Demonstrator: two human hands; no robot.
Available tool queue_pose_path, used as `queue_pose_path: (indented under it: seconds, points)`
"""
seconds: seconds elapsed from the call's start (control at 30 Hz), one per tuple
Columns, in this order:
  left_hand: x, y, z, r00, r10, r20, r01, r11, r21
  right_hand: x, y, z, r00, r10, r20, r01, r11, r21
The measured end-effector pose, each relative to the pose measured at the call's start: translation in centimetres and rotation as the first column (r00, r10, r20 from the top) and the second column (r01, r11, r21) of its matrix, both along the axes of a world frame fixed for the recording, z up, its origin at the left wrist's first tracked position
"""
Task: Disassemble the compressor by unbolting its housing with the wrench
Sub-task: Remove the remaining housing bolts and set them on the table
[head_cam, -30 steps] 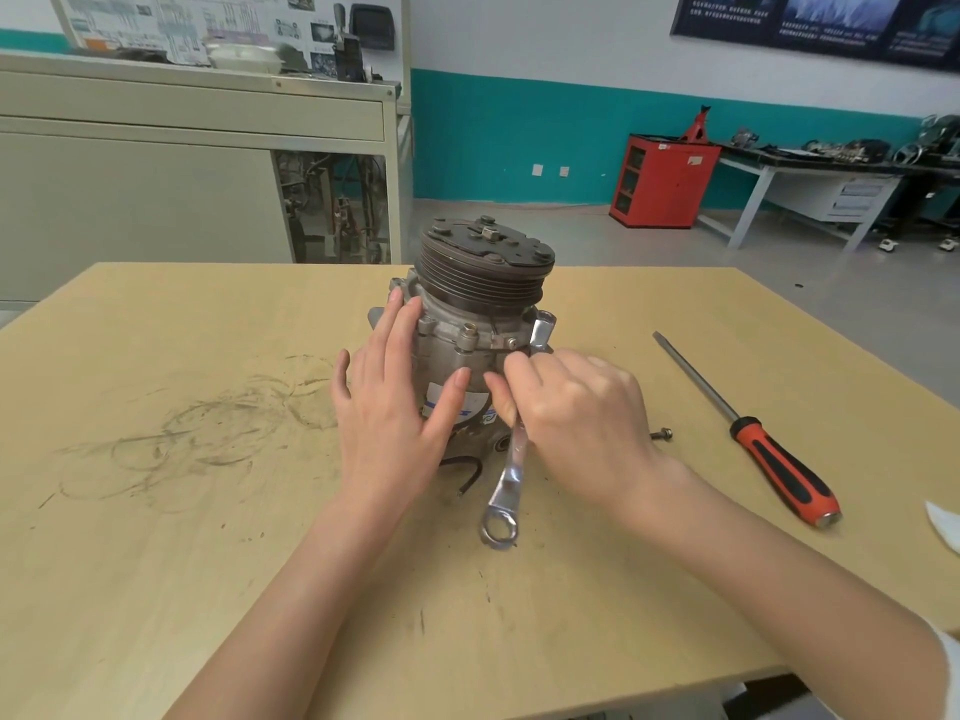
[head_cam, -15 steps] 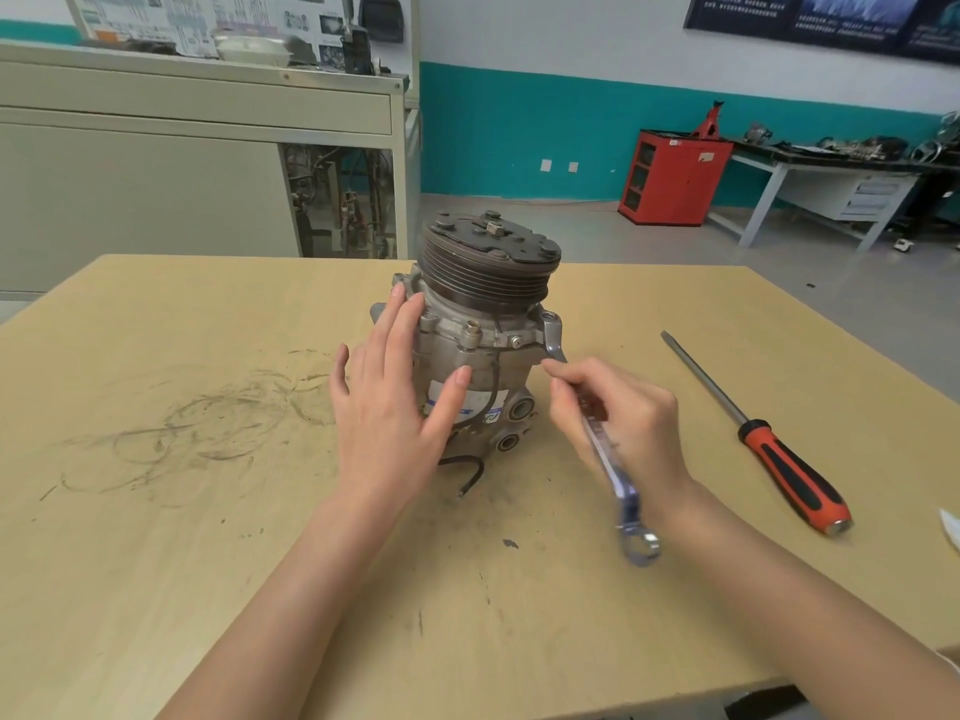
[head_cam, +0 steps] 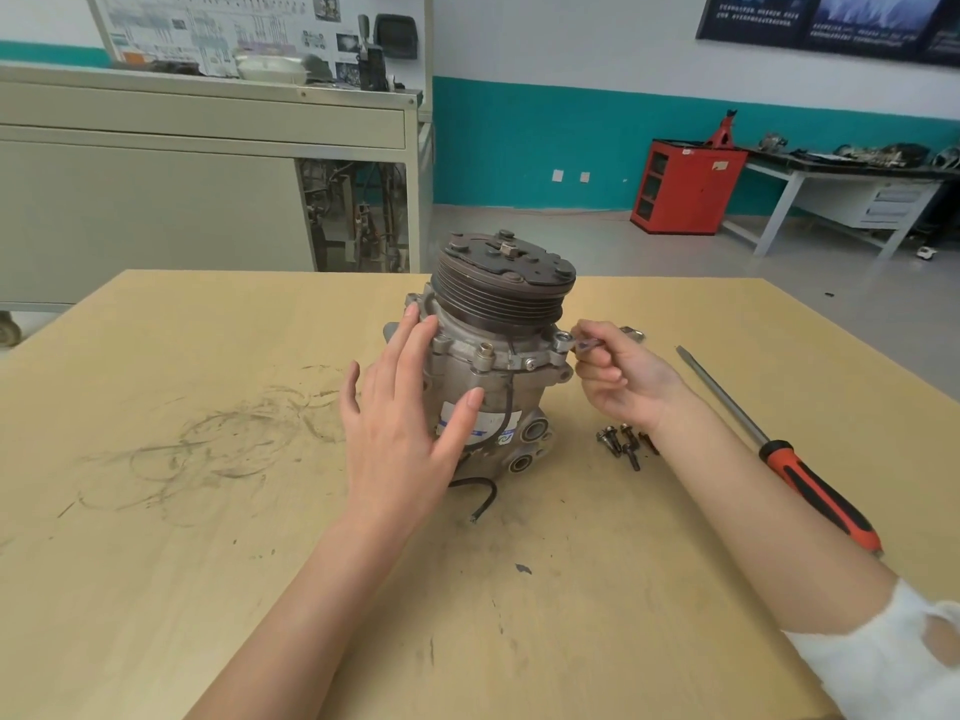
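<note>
Compressor [head_cam: 524, 392]: upright on table [head_cam: 197, 537], pulley [head_cam: 498, 298] on top, between the fingers of both hands.
Left hand [head_cam: 405, 439]: fingers straight and slightly apart, pressed flat on compressor side.
Right hand [head_cam: 623, 381]: fingers curled tight around wrench [head_cam: 587, 346].
Wrench: head at flange [head_cam: 498, 358], just beyond right fingertips.
Bolts [head_cam: 623, 444]: loose on table, below right fingers.
Screwdriver [head_cam: 810, 485]: well right of right fingers.

Left hand [head_cam: 405, 433] flat against compressor [head_cam: 498, 324]; right hand [head_cam: 623, 381] grips wrench [head_cam: 587, 346] at its right flange; loose bolts [head_cam: 621, 444], screwdriver [head_cam: 810, 485] farther right.
</note>
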State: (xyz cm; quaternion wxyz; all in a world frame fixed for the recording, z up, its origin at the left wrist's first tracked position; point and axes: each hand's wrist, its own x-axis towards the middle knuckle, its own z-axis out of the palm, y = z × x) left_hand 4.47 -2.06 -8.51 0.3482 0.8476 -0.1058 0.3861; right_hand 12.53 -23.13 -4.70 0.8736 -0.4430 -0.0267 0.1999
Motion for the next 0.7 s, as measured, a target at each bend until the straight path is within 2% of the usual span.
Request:
queue_pose_path:
  seconds: [0.07, 0.27, 0.37, 0.47, 0.7]
  points:
    - [0.0, 0.0, 0.0, 1.0, 0.002, -0.003, -0.002, 1.0, 0.003, 0.9, 0.5, -0.4, 1.0, -0.026, -0.008, 0.026, 0.999, -0.044]
    - [-0.1, 0.0, 0.0, 1.0, 0.009, -0.008, -0.009, 1.0, 0.013, -0.2, -0.1, -0.5, 0.986, -0.104, 0.13, 0.101, 0.994, 0.032]
    - [-0.1, -0.1, -0.1, 1.0, 0.008, -0.005, -0.008, 1.0, 0.01, -1.5, -1.1, -0.9, 0.975, -0.171, 0.143, 0.17, 0.985, 0.016]
    - [-0.1, -0.1, -0.1, 1.0, 0.008, -0.007, -0.008, 1.0, 0.006, -2.9, -2.0, -1.1, 0.976, -0.162, 0.145, 0.161, 0.987, 0.017]
    - [-0.2, -0.1, -0.1, 1.0, 0.005, -0.02, -0.005, 1.0, 0.003, -4.0, -1.2, -1.4, 0.968, -0.183, 0.174, 0.154, 0.974, 0.166]
